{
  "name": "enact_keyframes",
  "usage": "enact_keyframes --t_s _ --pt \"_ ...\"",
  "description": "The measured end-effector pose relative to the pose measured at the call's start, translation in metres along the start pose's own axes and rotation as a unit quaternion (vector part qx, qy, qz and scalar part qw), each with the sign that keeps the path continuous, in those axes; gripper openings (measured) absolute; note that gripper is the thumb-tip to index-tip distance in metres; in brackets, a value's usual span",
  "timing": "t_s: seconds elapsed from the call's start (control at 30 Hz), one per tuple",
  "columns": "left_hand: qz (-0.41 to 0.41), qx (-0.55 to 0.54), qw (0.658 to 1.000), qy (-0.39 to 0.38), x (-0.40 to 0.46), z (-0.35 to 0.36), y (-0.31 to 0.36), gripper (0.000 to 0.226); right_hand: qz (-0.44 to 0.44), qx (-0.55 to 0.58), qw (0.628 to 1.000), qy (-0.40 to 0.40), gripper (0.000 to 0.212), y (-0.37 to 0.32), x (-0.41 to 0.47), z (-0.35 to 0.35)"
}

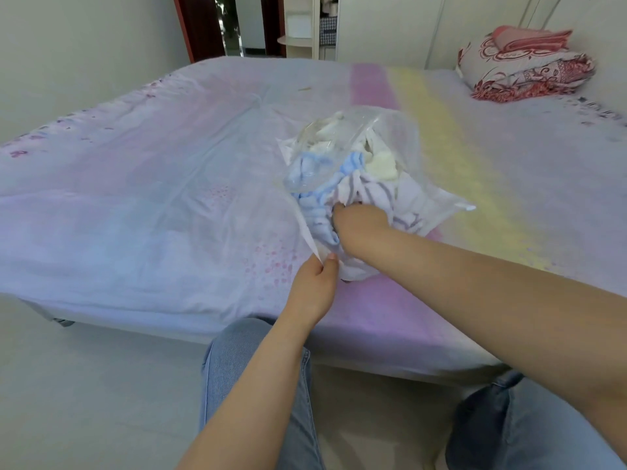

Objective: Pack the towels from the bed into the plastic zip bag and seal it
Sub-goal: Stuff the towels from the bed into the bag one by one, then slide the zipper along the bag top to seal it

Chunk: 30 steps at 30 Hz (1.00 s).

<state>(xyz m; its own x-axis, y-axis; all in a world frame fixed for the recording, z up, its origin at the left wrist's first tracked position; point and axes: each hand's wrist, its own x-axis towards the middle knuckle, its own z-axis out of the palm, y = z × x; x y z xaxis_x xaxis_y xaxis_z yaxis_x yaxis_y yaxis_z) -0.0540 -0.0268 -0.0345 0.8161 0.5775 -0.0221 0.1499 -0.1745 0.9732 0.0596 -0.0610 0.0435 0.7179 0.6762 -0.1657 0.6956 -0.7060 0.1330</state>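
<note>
Pushing the towels [353, 184] down into the plastic zip bag [400, 140] was the step in hand. The bag lay on the bed [135, 184], near its front edge, with its mouth toward the person and not yet sealed. The left hand [314, 290] pinched the edge of the bag mouth between thumb and fingers and kept it open. The right hand [359, 222] was inside the mouth, pressed against the striped and blue towels; its fingers were hidden in the cloth, so I cannot tell if they gripped anything. No loose towels showed on the bed. Probably the next move calls for taking the right hand out, flattening the mouth, and pressing the zip closed.
</note>
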Motion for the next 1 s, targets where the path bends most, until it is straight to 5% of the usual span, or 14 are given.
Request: enact_keyframes --t_s 0.13,0.27,0.4,0.5,0.57,0.63,0.7,0.77,0.87,0.93,1.0 --pt "-0.006 -0.028 0.999 0.019 -0.004 -0.005 -0.009 0.035 0.065 0.049 0.996 -0.040 0.053 0.004 0.033 -0.010" --pt "-0.076 -0.166 0.981 0.070 -0.003 -0.018 -0.014 0.024 -0.021 0.043 0.993 -0.108 0.028 -0.019 0.020 -0.014" --pt "-0.102 -0.257 0.959 0.066 -0.002 -0.019 -0.014 0.021 -0.076 0.045 0.994 -0.063 0.038 -0.022 -0.020 -0.013" --pt "-0.098 -0.293 0.951 0.032 -0.007 -0.007 -0.010 0.020 -0.058 0.056 0.996 0.037 0.035 -0.004 -0.048 -0.012" --pt "-0.112 -0.279 0.954 0.006 -0.012 0.003 -0.010 0.027 -0.050 0.161 0.969 0.183 0.031 0.006 -0.063 -0.016" --pt "-0.144 -0.269 0.952 -0.036 -0.017 0.013 -0.009 0.042 -0.068 0.262 0.880 0.391 0.032 0.016 -0.075 -0.025" --pt "-0.168 -0.276 0.944 -0.069 -0.018 0.021 -0.007 0.046 -0.066 0.280 0.811 0.510 0.058 0.029 -0.071 -0.033" --pt "-0.176 -0.291 0.937 -0.082 -0.013 0.028 0.000 0.045 -0.036 0.286 0.849 0.443 0.077 0.046 -0.049 -0.042" --pt "-0.167 -0.292 0.940 -0.055 -0.003 0.040 0.013 0.033 -0.034 0.254 0.904 0.344 0.035 0.061 -0.020 -0.046" --pt "-0.140 -0.264 0.954 0.004 0.006 0.043 0.021 0.013 -0.065 0.193 0.914 0.350 0.027 0.061 -0.020 -0.039" --pt "-0.107 -0.215 0.970 0.046 0.019 0.041 0.023 0.024 -0.102 0.155 0.918 0.351 0.027 0.057 -0.028 -0.024"
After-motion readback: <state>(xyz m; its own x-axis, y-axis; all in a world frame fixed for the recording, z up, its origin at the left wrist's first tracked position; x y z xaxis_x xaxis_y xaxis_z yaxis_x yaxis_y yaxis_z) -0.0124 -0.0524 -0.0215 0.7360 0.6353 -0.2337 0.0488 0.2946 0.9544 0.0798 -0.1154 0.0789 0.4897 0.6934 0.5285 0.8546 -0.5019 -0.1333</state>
